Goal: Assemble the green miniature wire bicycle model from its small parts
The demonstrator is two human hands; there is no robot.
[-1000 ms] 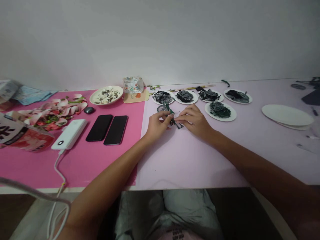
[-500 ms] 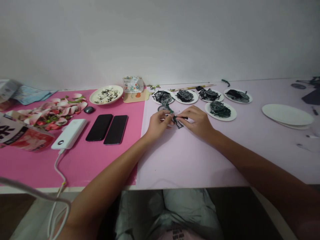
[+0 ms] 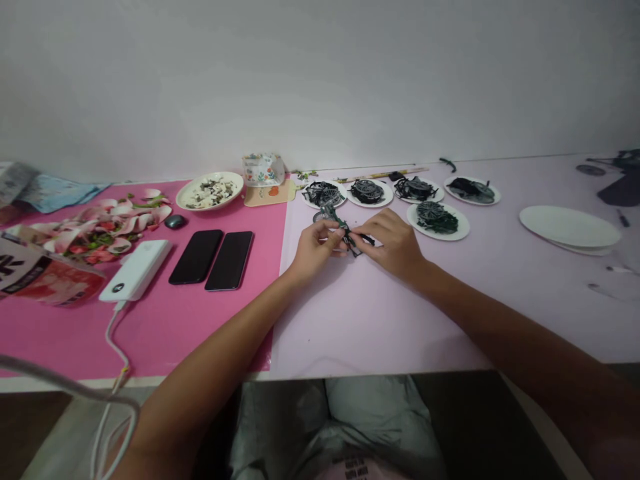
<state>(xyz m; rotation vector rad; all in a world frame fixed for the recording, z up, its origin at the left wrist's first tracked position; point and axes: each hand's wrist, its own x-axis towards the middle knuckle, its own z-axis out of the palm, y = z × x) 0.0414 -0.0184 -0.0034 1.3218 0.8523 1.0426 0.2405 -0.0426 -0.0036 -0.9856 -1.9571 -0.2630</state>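
Over the pale tabletop, my left hand (image 3: 316,247) is closed on a small dark-green and black plastic model bicycle (image 3: 330,213), with a grey spoked wheel showing beyond the fingers. My right hand (image 3: 393,243) pinches a small black plastic part (image 3: 369,240) against the model's near end. The fingertips of both hands almost meet, and they cover the joint between the two pieces. Just beyond the hands stand white plates of dark plastic parts, among them a plate of spoked wheels (image 3: 345,197) and one with green and grey pieces (image 3: 411,223).
Two phones (image 3: 229,261), a white power bank (image 3: 135,270) with a cable and a mouse (image 3: 175,221) lie on the pink mat at left. A bowl (image 3: 183,205) stands behind them. Stacked white plates (image 3: 570,225) and dark model pieces (image 3: 620,190) are at right.
My right hand has shifted slightly, and the black part in it now tilts down to the right. My left hand keeps its hold. The whole view has moved a little.
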